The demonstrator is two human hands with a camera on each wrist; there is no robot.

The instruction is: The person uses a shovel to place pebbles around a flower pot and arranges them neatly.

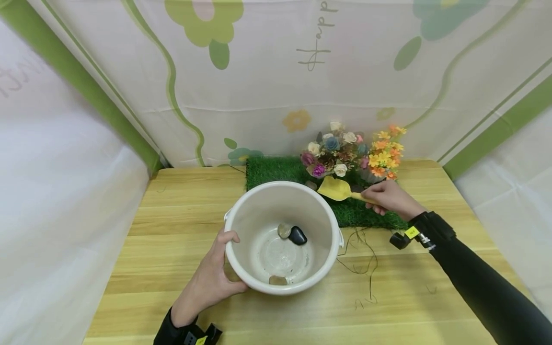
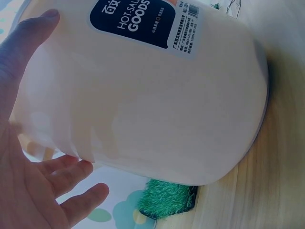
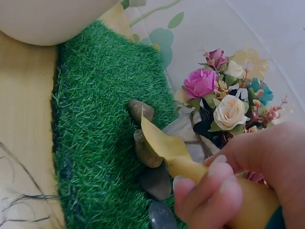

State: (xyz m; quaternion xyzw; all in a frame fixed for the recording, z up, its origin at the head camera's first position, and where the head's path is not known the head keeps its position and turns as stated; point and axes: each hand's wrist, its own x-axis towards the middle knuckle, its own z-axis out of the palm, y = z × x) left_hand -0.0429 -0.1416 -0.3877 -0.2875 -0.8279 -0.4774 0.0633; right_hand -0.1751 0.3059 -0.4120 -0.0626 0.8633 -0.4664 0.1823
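Note:
My left hand [image 1: 211, 273] grips the side of a white bucket [image 1: 282, 189], with fingertips at its rim. A label [image 2: 143, 21] shows on the bucket's outer wall in the left wrist view. Inside lie a black stone [image 1: 297, 235], a greyish stone [image 1: 284, 230] and a brown stone [image 1: 278, 280]. My right hand [image 1: 390, 197] holds a small yellow shovel [image 1: 334, 188] by its handle. In the right wrist view the shovel's blade is right at a brown stone [image 3: 146, 151] in a row of several stones on the green artificial turf [image 3: 105, 129].
Behind the shovel stand a bouquet of mixed artificial roses [image 1: 334, 151] and a bunch of orange and yellow flowers [image 1: 385, 154]. Thin dark strands [image 1: 370, 268] lie on the wooden table [image 1: 172, 230], right of the bucket. A printed white curtain [image 1: 267, 81] hangs behind the table.

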